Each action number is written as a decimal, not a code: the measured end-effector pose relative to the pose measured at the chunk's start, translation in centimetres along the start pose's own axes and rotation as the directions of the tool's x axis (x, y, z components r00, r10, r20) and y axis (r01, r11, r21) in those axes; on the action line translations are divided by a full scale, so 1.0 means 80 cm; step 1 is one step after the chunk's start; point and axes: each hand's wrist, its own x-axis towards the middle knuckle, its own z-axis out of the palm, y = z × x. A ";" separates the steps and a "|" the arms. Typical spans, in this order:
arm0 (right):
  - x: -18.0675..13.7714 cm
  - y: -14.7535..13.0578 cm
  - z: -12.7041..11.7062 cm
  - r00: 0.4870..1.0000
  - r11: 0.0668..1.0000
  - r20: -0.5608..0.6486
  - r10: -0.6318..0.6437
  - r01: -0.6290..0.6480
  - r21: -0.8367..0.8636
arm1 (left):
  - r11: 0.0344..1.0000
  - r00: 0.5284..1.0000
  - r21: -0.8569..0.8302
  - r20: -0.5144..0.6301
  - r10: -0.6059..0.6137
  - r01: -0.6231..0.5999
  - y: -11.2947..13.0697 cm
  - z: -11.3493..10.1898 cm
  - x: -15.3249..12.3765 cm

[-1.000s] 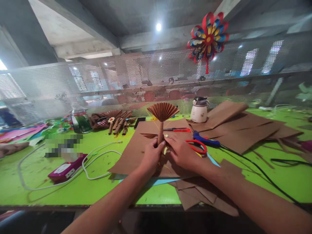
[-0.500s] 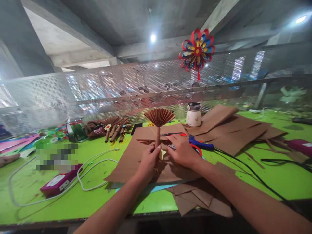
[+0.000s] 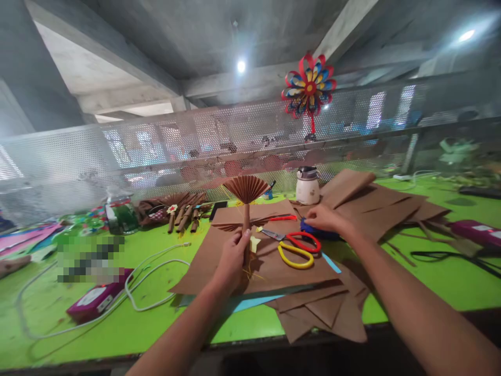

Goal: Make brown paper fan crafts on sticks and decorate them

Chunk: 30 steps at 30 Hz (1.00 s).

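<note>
My left hand (image 3: 234, 256) is closed round the rolled stem of a brown paper craft (image 3: 246, 190). Its pleated fan top stands upright. A second pleated piece (image 3: 227, 225) spreads beside the stem, and a small pale yellow paper piece (image 3: 254, 243) sits next to my fingers. My right hand (image 3: 327, 218) is at a blue glue gun (image 3: 319, 230), fingers curled over it and partly hiding it. Scissors (image 3: 295, 248) with one red and one yellow handle lie between my hands on a brown paper sheet (image 3: 211, 261).
Behind are a white bottle (image 3: 308, 187), a jar of green liquid (image 3: 121, 211) and several rolled paper pieces (image 3: 186, 214). Brown sheets (image 3: 383, 201) cover the right. A purple power strip (image 3: 99, 297) and white cable (image 3: 136, 303) lie left. A co-worker's hand (image 3: 13, 265) shows at far left.
My right hand has moved right, from beside the stem to the glue gun. The scissors now lie uncovered on the paper. My left hand still holds the paper craft.
</note>
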 end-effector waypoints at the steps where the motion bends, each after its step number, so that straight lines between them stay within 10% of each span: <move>1: 0.000 0.007 0.001 0.997 1.000 0.072 0.003 -0.002 -0.015 | 1.000 1.000 0.002 -0.013 0.005 -0.005 0.001 -0.001 0.001; 16: -0.008 0.009 -0.001 0.938 0.986 0.344 0.048 0.011 -0.169 | 0.977 0.996 -0.213 -0.083 -0.021 0.003 0.016 -0.005 0.006; 27: -0.004 0.009 -0.012 0.999 0.975 -0.043 0.023 -0.032 -0.219 | 0.949 0.996 -0.314 -0.086 -0.018 -0.010 0.017 -0.011 0.000; 30: -0.012 -0.009 -0.024 0.974 0.961 -0.225 0.030 0.034 0.276 | 0.943 0.998 -0.332 -0.054 -0.014 -0.005 0.011 -0.010 0.001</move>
